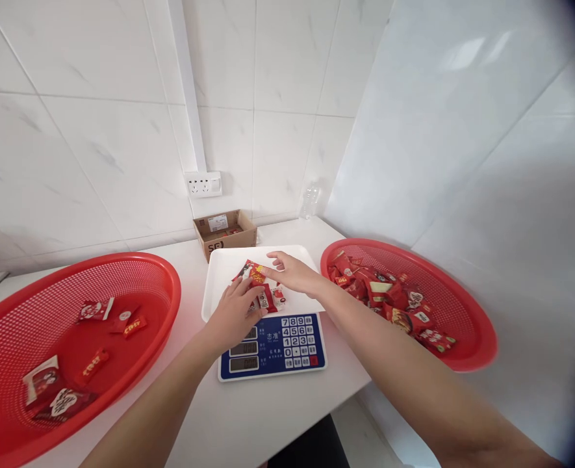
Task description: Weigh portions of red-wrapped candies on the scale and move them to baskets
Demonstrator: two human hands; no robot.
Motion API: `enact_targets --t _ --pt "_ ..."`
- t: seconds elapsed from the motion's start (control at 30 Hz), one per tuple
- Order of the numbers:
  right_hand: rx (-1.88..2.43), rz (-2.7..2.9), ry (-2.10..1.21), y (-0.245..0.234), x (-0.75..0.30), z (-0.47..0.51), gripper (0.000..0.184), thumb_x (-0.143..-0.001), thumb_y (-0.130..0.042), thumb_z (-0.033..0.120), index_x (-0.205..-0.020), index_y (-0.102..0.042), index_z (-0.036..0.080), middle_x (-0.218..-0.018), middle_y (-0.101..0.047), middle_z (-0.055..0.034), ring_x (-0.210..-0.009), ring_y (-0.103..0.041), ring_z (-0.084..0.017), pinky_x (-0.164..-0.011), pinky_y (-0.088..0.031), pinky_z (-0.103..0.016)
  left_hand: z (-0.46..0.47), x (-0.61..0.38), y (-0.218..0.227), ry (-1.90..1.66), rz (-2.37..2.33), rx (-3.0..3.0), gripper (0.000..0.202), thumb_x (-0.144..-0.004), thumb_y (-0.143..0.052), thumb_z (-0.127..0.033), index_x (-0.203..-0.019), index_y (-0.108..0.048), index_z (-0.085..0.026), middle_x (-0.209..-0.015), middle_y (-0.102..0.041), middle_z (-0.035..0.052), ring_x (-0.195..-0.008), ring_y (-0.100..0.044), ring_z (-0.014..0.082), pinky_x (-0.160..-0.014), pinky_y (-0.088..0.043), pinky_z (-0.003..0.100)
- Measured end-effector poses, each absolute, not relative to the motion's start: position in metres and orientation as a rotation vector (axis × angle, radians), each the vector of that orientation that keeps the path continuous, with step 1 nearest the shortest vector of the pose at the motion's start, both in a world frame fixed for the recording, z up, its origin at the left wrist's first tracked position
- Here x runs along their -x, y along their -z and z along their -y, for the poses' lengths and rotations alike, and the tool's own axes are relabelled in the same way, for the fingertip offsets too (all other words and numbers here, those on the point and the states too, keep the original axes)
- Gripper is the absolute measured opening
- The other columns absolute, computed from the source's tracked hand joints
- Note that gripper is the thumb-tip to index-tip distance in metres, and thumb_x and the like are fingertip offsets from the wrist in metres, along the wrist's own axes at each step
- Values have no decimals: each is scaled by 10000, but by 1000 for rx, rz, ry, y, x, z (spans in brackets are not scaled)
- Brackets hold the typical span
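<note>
1. One table (248, 416), lower centre.
2. Two red baskets: left basket (171, 286), lower left, at least six packets; right basket (485, 344), right of centre, many.
3. One scale (272, 367), centre, with one tray (213, 286).
4. One box (238, 240), above centre.
5. Two hands, centre: left hand (236, 309) bent over packets, grip unclear; right hand (294, 273) loosely parted.
6. Several tray packets (268, 299), centre, partly hidden.

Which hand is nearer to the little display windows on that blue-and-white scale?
Left. The left hand is just beyond the display windows, partly hiding the topmost; the right hand is farther back, over the white tray.
</note>
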State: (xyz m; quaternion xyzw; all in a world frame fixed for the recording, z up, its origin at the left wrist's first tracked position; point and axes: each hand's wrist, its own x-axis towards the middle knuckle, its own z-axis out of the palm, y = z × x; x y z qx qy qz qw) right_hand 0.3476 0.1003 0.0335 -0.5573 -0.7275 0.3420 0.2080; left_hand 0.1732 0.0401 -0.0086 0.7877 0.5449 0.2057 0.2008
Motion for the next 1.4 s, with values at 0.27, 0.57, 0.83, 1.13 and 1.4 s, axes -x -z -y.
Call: enact_targets --t 0.27,0.57,0.83,1.13,1.4 --pt "1575 2189 -772 -23 -363 -96 312 -858 -527 243 -1154 -612 187 -1264 -592 -88 -1147 -542 -218 -993 -379 -340 -45 -170 -2 -533 -1554 -2120 507 -837 -482 -354 -1316 -470 -188 -1475 -356 133 -1404 -212 305 -1109 -247 487" --pt "1509 2238 -775 -17 -370 -83 325 -864 -486 185 -1154 -630 208 -1226 -632 -36 -1104 -584 -179 -974 -415 -297 -40 -169 -12 -655 -1469 -2068 394 -843 -481 -357 -1209 -566 -238 -1311 -550 63 -1234 -475 249 -1026 -389 390" --pt "1629 2182 -640 -22 -412 -75 377 -882 -468 213 -1241 -571 170 -1325 -553 -94 -1213 -513 -223 -1031 -386 -378 -4 -154 -18 -886 -1601 -1759 410 -852 -445 -506 -1180 -562 -288 -1248 -616 28 -1160 -556 240 -895 -494 354" --pt "1422 2335 -593 1 -360 -104 371 -909 -410 162 -1239 -579 158 -1314 -564 -98 -1248 -477 -214 -1036 -364 -355 17 -149 -18 -879 -1604 -1623 453 -806 -491 -551 -1169 -570 -291 -1195 -641 43 -1213 -505 269 -904 -480 404" --pt "1576 2275 -614 -20 -381 -80 434 -861 -524 205 -1291 -539 151 -1353 -524 -124 -1201 -517 -241 -1020 -381 -376 23 -138 -15 -873 -1608 -1583 486 -779 -489 -594 -1155 -566 -296 -1202 -642 31 -1201 -521 253 -939 -464 399"
